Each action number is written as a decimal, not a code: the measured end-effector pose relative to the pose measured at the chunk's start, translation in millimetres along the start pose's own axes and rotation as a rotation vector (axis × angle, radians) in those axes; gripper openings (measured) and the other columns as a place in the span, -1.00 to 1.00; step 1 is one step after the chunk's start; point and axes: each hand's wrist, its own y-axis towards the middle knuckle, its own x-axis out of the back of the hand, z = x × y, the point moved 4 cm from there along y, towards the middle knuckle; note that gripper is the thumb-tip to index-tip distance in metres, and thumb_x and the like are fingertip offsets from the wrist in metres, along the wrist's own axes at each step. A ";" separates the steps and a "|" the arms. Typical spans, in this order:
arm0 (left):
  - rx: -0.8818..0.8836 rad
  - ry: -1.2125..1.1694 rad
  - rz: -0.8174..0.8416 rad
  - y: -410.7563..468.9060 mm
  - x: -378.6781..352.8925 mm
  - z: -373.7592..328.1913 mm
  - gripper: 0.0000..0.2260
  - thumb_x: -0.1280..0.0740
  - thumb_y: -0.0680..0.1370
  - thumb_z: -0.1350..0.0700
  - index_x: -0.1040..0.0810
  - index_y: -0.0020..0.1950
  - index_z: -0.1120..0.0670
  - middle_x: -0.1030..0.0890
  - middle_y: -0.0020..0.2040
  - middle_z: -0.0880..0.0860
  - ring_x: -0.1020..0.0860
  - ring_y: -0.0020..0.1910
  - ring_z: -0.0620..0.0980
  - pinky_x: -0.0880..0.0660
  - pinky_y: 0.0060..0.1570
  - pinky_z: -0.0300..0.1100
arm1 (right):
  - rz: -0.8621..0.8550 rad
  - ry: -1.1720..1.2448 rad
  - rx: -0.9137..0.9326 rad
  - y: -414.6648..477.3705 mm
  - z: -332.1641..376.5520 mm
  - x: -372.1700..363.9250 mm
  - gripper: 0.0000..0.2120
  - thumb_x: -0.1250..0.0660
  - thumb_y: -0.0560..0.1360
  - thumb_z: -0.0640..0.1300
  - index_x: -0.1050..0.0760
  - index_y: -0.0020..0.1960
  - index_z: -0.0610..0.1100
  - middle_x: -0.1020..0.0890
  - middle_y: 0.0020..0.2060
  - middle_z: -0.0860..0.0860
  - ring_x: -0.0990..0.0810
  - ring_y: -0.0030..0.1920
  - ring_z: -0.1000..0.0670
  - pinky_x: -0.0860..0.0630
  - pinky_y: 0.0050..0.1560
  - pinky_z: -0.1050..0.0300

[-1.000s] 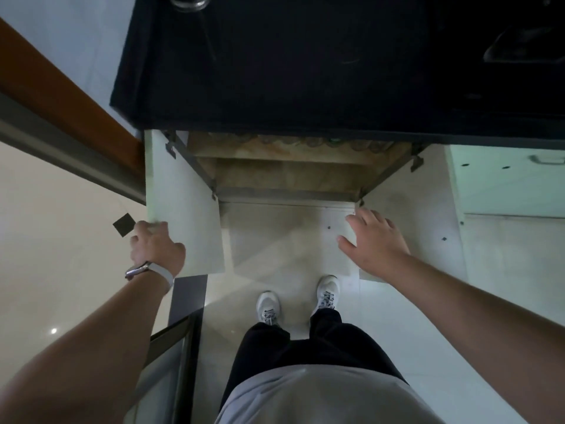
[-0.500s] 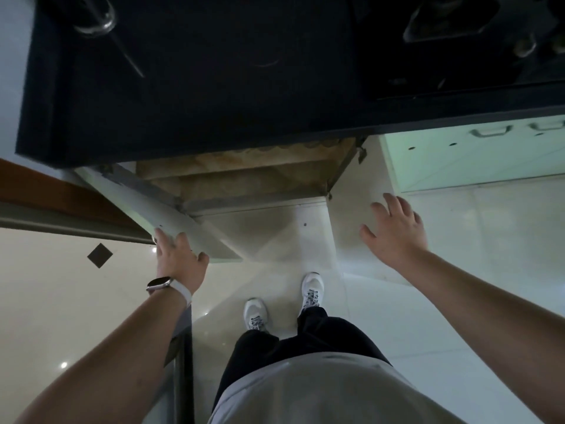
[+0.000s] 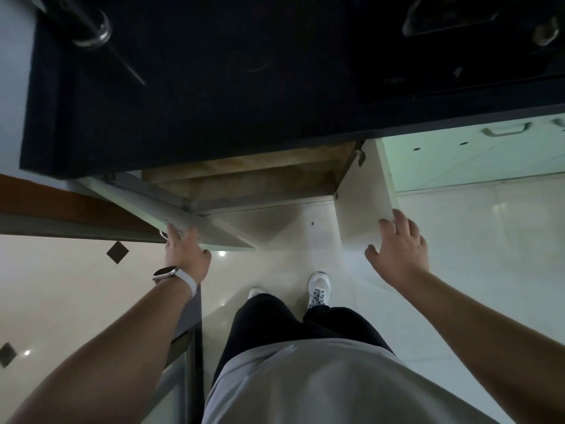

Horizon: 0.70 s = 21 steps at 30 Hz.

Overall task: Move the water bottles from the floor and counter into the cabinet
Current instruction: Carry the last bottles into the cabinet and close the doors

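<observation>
I look straight down at a low cabinet [image 3: 244, 179] under a dark counter [image 3: 214, 87]. Both of its pale doors stand swung out. My left hand [image 3: 186, 252], with a watch on the wrist, presses straight fingers against the outer edge of the left door [image 3: 171, 215], which is angled partway inward. My right hand [image 3: 397, 249] has spread fingers touching the free edge of the right door [image 3: 360, 203]. No water bottle shows; the counter's overhang hides most of the cabinet's inside.
A tap [image 3: 91, 29] and a sink basin [image 3: 452, 13] sit in the dark counter. Pale green drawer fronts [image 3: 477, 154] lie to the right of the cabinet. A wooden door frame [image 3: 61, 206] runs at the left. My feet [image 3: 318, 286] stand on glossy floor tiles.
The left door has swung inward under my left hand. My right hand moved out to the right door's free edge. The view has shifted so the counter covers more of the cabinet.
</observation>
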 end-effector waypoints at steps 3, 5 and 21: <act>-0.037 -0.040 -0.005 3.0 4.6 6.3 -0.67 -0.37 0.56 0.18 -0.46 0.32 0.08 -0.06 0.60 0.22 -0.46 0.28 0.39 -0.50 0.19 0.14 | 0.054 0.052 0.010 5.5 -6.9 -1.9 -0.47 -0.32 0.49 -0.04 -0.29 0.42 -0.12 -0.07 0.48 -0.09 -0.20 0.37 -0.21 -0.44 0.23 -0.11; -0.072 -0.079 -0.010 6.7 7.7 9.5 -0.67 -0.40 0.56 0.16 -0.50 0.32 0.06 -0.06 0.62 0.17 -0.48 0.28 0.32 -0.50 0.18 0.09 | 0.072 0.056 0.003 9.2 -1.3 -2.2 -0.48 -0.32 0.49 -0.06 -0.29 0.41 -0.11 -0.05 0.47 -0.08 -0.19 0.35 -0.20 -0.46 0.20 -0.10; -0.338 -0.047 0.021 83.3 43.8 14.0 -0.35 -0.43 0.52 -0.15 -0.25 0.51 0.02 -0.21 0.54 0.08 -0.63 0.05 0.18 -0.57 -0.21 -0.10 | 0.174 0.123 0.146 35.9 150.4 5.2 -0.47 -0.30 0.53 0.02 -0.28 0.46 -0.03 -0.08 0.50 -0.04 -0.18 0.44 -0.17 -0.41 0.31 -0.02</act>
